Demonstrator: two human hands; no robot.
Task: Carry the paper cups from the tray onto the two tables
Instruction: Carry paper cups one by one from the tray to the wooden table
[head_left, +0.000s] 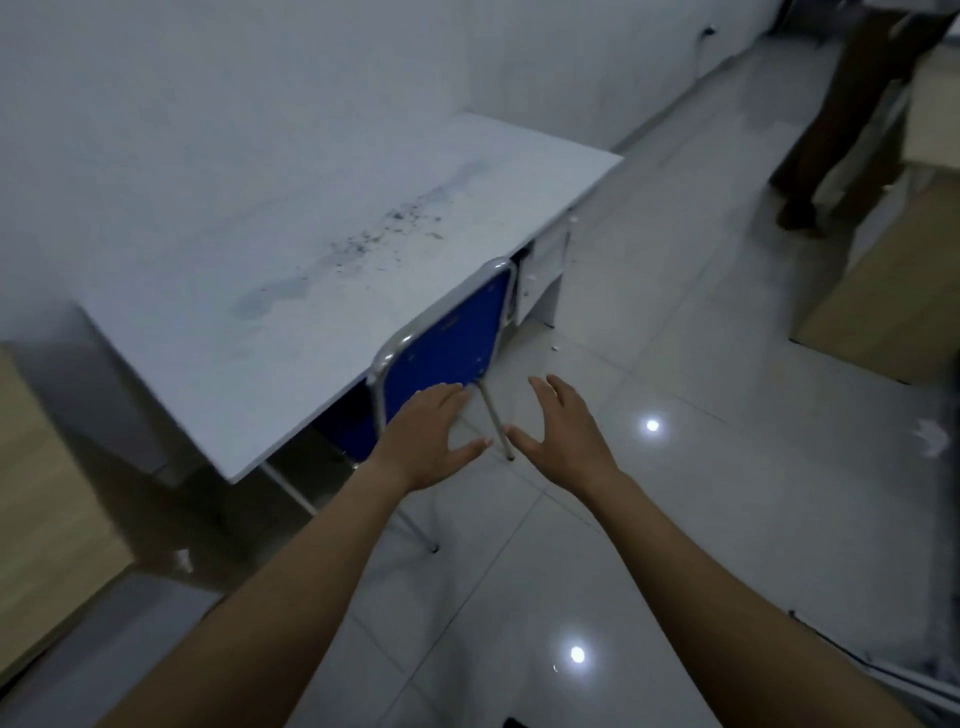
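**Empty hands reach out before a bare white table**

Your left hand (428, 431) and right hand (563, 428) stretch forward over the glossy tiled floor (649, 322), palms facing, fingers spread, holding nothing. Just beyond them a blue chair (447, 343) with a metal frame is tucked under a white table (291, 249), whose scuffed top carries dark specks. The table's long axis runs from near left to far right along the white wall (260, 67). No paper cups or tray are in view. Farther right, another person's legs (831, 130) stand beside wooden furniture (893, 291).
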